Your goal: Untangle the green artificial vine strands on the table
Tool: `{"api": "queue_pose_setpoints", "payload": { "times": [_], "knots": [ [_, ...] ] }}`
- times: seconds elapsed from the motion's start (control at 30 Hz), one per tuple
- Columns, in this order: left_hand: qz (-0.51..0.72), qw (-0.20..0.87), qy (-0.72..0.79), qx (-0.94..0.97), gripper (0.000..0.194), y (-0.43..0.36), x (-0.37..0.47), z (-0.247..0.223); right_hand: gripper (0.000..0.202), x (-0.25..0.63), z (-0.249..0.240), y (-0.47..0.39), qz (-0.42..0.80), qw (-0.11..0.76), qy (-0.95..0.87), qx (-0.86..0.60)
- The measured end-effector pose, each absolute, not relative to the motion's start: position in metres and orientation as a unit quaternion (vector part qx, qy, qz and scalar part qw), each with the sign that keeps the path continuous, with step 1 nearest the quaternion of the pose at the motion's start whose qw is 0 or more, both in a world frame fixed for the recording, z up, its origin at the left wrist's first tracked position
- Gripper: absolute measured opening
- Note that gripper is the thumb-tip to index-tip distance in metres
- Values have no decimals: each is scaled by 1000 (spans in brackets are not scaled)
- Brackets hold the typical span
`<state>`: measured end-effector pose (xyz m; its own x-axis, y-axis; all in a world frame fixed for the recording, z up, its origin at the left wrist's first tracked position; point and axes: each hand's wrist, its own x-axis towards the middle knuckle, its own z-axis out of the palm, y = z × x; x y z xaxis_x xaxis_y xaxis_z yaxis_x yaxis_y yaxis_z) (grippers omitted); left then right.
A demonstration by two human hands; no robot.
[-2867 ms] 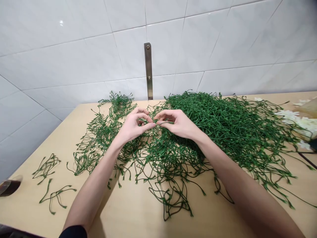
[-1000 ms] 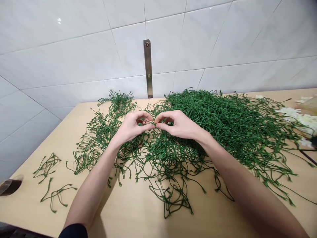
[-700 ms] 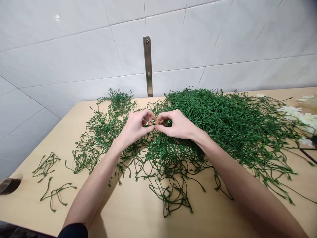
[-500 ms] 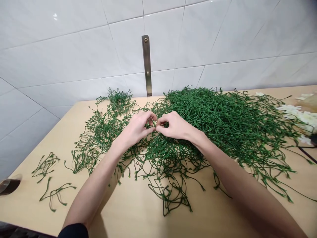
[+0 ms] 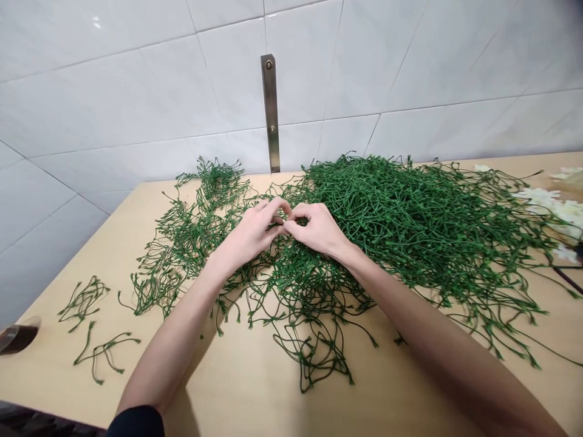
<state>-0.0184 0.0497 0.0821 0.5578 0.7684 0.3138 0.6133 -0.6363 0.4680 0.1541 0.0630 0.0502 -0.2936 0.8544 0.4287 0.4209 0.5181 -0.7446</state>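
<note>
In the head view, the left hand (image 5: 259, 230) and right hand (image 5: 319, 229) meet fingertip to fingertip, pinching something too small to make out, above green stems (image 5: 387, 212) strewn across the table (image 5: 237, 382), piled thickest at the far right

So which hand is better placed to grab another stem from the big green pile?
Probably the right: the right hand is right beside the big pile, while the left hand is over by the looser stems. Both look busy at the fingertips, though.
</note>
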Motion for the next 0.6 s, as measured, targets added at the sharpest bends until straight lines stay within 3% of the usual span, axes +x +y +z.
{"api": "queue_pose_setpoints", "payload": {
  "times": [0.13,0.27,0.47,0.6],
  "knots": [
    [317,171,438,823,23,56,-24,82,19,156,43,69,282,486,-745,-359],
    [375,212,482,763,30,60,-28,83,22,163,42,77,271,461,-750,-389],
    [334,214,499,771,30,57,-26,88,12,168,54,74,199,471,-750,-420],
    [291,244,468,798,45,54,-27,91,38,167,64,68,252,439,-748,-429]
  ]
}}
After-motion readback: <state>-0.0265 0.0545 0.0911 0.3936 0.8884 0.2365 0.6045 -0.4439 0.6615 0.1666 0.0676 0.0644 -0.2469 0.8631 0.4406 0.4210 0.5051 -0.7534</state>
